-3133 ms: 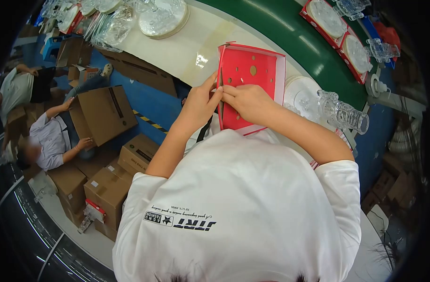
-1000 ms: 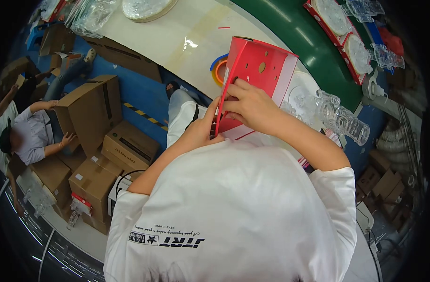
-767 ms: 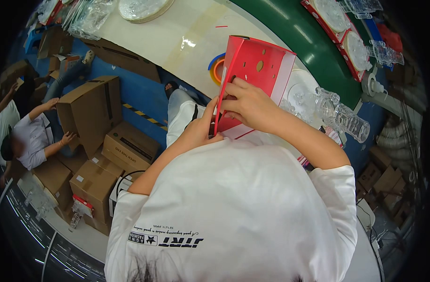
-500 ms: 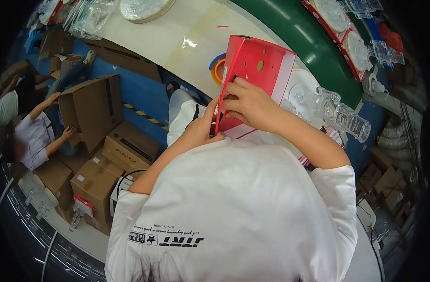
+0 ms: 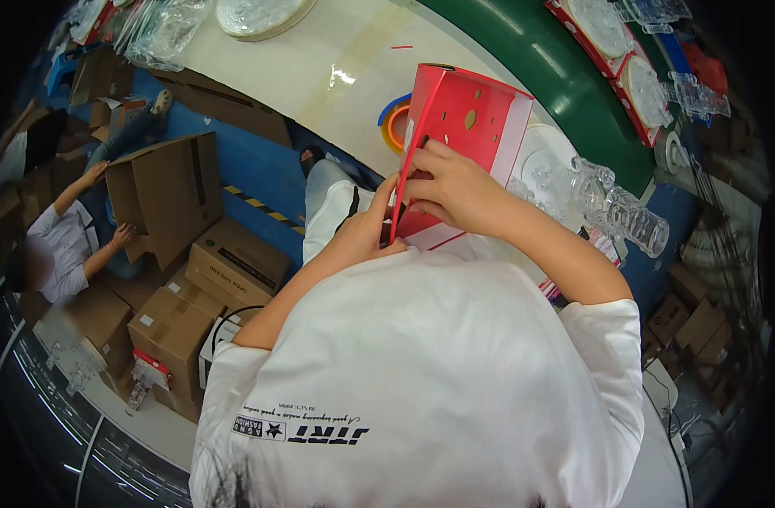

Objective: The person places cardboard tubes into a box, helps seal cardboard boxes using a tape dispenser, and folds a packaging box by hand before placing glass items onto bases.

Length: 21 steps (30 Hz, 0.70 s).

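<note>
A red cardboard box [image 5: 476, 106] with punched holes and a white strip stands tilted in front of my chest. My left hand [image 5: 366, 227] grips its near left panel from the outside, fingers along the panel and near its lower edge. My right hand [image 5: 455, 188] reaches over the box's open side, its bent fingers pressed on the inner face of that same panel. Whether those fingertips pinch a flap or another small part is hidden. Just behind the box lie an orange tape roll [image 5: 397, 127] and a blue-and-yellow ring [image 5: 387, 110].
Clear plastic moulded pieces [image 5: 629, 216] lie right of the box. A round pale disc [image 5: 260, 13] sits on the white table [image 5: 311, 59]. Beyond runs a green belt [image 5: 565, 93], with red boxes [image 5: 637, 97] across it. At left, a person [image 5: 66, 245] handles an open carton [image 5: 167, 190] near stacked cartons [image 5: 235, 262].
My hands and the red box have shifted very slightly to the right, grip unchanged. At the far left, another person behind the seated one has moved.
</note>
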Tool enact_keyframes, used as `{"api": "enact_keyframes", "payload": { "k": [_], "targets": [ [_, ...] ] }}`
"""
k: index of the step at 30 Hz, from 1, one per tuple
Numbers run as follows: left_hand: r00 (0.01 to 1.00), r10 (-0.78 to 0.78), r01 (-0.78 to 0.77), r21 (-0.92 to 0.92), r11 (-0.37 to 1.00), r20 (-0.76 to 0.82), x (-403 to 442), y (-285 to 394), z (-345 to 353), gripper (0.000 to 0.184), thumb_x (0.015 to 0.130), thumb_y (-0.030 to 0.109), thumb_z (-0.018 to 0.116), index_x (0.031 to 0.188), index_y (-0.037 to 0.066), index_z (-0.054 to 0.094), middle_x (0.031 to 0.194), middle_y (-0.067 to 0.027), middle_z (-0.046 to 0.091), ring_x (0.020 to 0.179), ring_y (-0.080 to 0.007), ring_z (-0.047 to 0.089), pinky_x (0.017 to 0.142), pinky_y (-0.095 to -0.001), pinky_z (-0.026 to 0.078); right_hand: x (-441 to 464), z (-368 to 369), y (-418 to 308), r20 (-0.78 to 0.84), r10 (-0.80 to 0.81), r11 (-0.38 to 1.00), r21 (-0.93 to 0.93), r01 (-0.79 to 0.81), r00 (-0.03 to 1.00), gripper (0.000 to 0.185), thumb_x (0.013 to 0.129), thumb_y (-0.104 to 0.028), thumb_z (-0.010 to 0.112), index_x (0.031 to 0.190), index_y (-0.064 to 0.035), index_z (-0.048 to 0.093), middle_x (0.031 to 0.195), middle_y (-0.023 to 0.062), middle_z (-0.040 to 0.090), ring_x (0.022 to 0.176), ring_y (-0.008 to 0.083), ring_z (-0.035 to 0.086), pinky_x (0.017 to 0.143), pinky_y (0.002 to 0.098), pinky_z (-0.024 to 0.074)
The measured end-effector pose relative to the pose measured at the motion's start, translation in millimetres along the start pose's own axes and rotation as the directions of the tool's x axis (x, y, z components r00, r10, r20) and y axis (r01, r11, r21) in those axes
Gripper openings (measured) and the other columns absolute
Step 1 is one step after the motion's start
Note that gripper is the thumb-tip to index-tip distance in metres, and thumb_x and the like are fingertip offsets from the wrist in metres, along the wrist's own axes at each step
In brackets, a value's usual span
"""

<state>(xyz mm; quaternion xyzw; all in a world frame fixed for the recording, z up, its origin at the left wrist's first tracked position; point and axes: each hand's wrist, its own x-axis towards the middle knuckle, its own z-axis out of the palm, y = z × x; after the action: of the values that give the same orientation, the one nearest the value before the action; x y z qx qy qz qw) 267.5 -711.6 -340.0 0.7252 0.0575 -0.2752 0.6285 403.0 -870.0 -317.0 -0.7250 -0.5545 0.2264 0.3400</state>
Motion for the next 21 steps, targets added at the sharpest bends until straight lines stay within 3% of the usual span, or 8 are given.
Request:
{"api": "enact_keyframes", "payload": {
  "k": [6,10,13,15,17,19,21],
  "targets": [
    [0.999,-0.040,0.041,0.066,0.997,-0.024,-0.3,7.1,-6.5,0.088,0.074,0.007,0.062,0.143,0.014,0.007,0.105,-0.0237,0.060,0.089,-0.0351,0.065,0.076,-0.0366,0.052,-1.9,8.9,-4.6,-0.082,0.066,0.996,-0.054,-0.070,0.994,0.023,0.064,-0.003,0.073,0.084,-0.0081,0.063,0.096,0.0072,0.053,0.091,0.0259,0.051,0.074,0.0340,0.0478],
    [0.996,0.028,-0.031,-0.032,0.999,-0.084,0.3,-11.8,-6.3,0.085,0.076,0.006,0.062,0.143,0.011,0.010,0.104,-0.0218,0.061,0.086,-0.0277,0.066,0.073,-0.0341,0.052,3.9,0.9,-12.7,-0.337,0.139,0.989,0.092,-0.114,0.931,0.030,0.066,0.000,0.073,0.093,-0.0079,0.061,0.109,0.0091,0.051,0.093,0.0228,0.053,0.075,0.0327,0.0487],
    [0.992,-0.007,-0.011,-0.142,0.990,-0.122,5.0,-19.3,-15.4,0.078,0.079,0.004,0.060,0.142,0.008,0.014,0.103,-0.0195,0.061,0.085,-0.0216,0.065,0.071,-0.0314,0.052,7.3,-20.1,-20.2,-0.684,0.256,0.959,0.270,-0.088,0.683,0.031,0.070,0.004,0.071,0.098,-0.0055,0.058,0.121,0.0113,0.046,0.090,0.0178,0.056,0.076,0.0291,0.0483],
    [0.994,-0.016,-0.005,-0.185,0.983,-0.112,11.9,-8.4,-24.0,0.075,0.080,0.003,0.059,0.142,0.007,0.016,0.103,-0.0183,0.062,0.085,-0.0186,0.064,0.070,-0.0300,0.052,-11.3,-17.3,-27.1,-0.691,0.316,0.945,0.291,-0.149,0.650,0.030,0.072,0.003,0.070,0.099,-0.0047,0.057,0.119,0.0109,0.048,0.088,0.0162,0.056,0.076,0.0282,0.0480],
    [0.974,-0.006,-0.053,-0.254,0.966,-0.227,22.9,16.2,-32.4,0.068,0.083,0.003,0.057,0.141,0.005,0.020,0.101,-0.0160,0.062,0.084,-0.0152,0.061,0.070,-0.0276,0.051,-40.2,-7.7,-25.3,-0.661,0.432,0.901,0.343,-0.264,0.614,0.027,0.076,0.002,0.067,0.100,-0.0032,0.055,0.116,0.0099,0.051,0.084,0.0129,0.057,0.075,0.0263,0.0473],
    [0.966,0.015,-0.088,-0.275,0.957,-0.257,33.6,28.0,-37.4,0.065,0.085,0.002,0.056,0.140,0.005,0.022,0.100,-0.0148,0.063,0.084,-0.0134,0.060,0.070,-0.0264,0.051,-79.1,17.7,-2.6,-0.643,0.519,0.852,0.439,-0.284,0.564,0.027,0.080,0.000,0.064,0.104,-0.0027,0.052,0.104,0.0070,0.056,0.082,0.0110,0.056,0.075,0.0239,0.0457],
    [0.958,0.019,-0.088,-0.230,0.969,-0.287,43.2,30.3,-48.8,0.062,0.087,0.003,0.055,0.141,0.004,0.023,0.098,-0.0142,0.063,0.085,-0.0143,0.061,0.071,-0.0264,0.051,-121.3,49.0,13.8,-0.598,0.715,0.699,0.590,-0.404,0.363,0.030,0.082,-0.004,0.064,0.108,-0.0019,0.050,0.095,0.0049,0.059,0.082,0.0101,0.056,0.076,0.0236,0.0454]
  ]
}}
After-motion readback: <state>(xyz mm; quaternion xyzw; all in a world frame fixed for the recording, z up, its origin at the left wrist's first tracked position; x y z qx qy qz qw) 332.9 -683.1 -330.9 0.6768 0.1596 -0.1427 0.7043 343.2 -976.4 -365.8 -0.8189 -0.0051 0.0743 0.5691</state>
